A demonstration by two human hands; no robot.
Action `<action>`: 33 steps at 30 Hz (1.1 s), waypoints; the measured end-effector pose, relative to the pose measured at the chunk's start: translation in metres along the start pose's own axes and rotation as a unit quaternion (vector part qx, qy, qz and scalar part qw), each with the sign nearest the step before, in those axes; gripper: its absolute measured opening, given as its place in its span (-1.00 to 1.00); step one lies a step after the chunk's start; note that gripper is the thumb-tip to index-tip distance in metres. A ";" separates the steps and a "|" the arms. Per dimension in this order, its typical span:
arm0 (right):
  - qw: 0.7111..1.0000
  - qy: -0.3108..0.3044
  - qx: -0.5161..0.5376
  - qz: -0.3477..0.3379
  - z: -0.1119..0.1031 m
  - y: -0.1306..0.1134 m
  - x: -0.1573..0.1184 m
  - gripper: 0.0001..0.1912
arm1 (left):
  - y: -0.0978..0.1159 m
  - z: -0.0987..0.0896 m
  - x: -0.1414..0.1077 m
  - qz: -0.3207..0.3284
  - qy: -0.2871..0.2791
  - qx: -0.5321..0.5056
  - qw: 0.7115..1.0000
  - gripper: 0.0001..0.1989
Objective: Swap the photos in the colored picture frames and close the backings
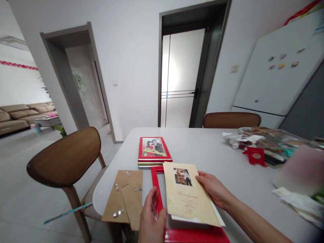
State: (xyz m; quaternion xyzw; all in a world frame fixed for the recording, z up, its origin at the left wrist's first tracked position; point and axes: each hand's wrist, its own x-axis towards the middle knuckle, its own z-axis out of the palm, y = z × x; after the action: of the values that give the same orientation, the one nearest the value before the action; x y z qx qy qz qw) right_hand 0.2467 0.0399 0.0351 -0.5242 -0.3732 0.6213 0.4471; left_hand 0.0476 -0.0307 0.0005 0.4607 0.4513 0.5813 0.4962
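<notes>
My right hand point(215, 190) grips the right edge of a cream printed sheet point(202, 211), which carries a small photo near its top and lines of text below. White paper shows under its lower and right edges. The sheet is over a red picture frame point(194, 235), hiding much of it. By the frame's left side is my left hand point(153, 217), its thumb and fingers apart, close to the sheet's lower left corner. Left of it, a brown backing board point(113, 199) with metal clips lies partly under a brown flap point(133, 202).
Behind the sheet lies a red-framed couple picture point(154, 148), stacked on another frame. Bags and a red card point(255, 156) sit at the table's right, near a blurred pinkish object point(296, 170) and white tissue point(296, 202). Wooden chairs point(65, 157) stand at the left and far side.
</notes>
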 end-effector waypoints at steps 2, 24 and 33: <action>1.000 -0.014 -0.027 0.009 -0.001 0.002 0.005 -0.59 | -0.004 -0.006 -0.003 0.049 -0.053 0.136 0.988 -0.47; 0.753 0.128 -0.613 -0.199 0.009 0.014 0.016 -0.77 | -0.002 -0.004 -0.004 0.215 -0.290 0.386 0.849 -0.45; 0.721 0.118 -0.650 -0.211 0.014 0.026 0.008 -0.74 | 0.009 -0.057 -0.001 0.162 -0.241 0.459 0.840 -0.33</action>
State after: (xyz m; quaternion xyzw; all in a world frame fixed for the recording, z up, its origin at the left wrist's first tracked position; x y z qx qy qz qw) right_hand 0.2279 0.0394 0.0107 -0.6627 -0.7307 0.0491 0.1563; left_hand -0.0097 -0.0366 -0.0003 0.8276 0.4515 0.2510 0.2198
